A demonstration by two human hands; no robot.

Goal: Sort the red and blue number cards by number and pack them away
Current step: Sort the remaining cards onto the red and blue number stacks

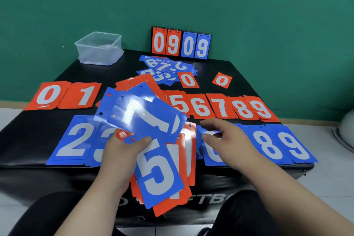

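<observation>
1. The left hand (122, 151) grips a fanned bundle of cards (164, 208) over the near edge of the black pad (28, 140). Its thumb presses on top and its fingers are curled underneath.
2. A blue 5 (159, 170) lies on top of the bundle. A blue 7 (139, 115) fans out behind it, glare washing out part of the digit, and red cards stick out beneath.
3. The right hand (226, 140) holds nothing, its fingers loosely extended and pointing left over the blue row (268, 145). I cannot tell whether it touches the cards.
4. The blue row runs along the near side of the pad: 2, a partly hidden 3, then 8 and 9. The card under the right hand (212, 156) is unreadable.
5. The red row (220, 107) lies behind it with 0, 1, then 5 through 9. The raised bundle blocks the middle of both rows.
6. A loose blue pile (162, 67) sits further back, unsorted. Two single red 0 cards (187, 80) (222, 80) lie just beside it, apart from each other.
7. A scoreboard (181, 43) stands upright at the far edge against the green wall (268, 5) and reads 0909.
8. A clear plastic box (99, 48) sits on the far left corner with no lid on it.
</observation>
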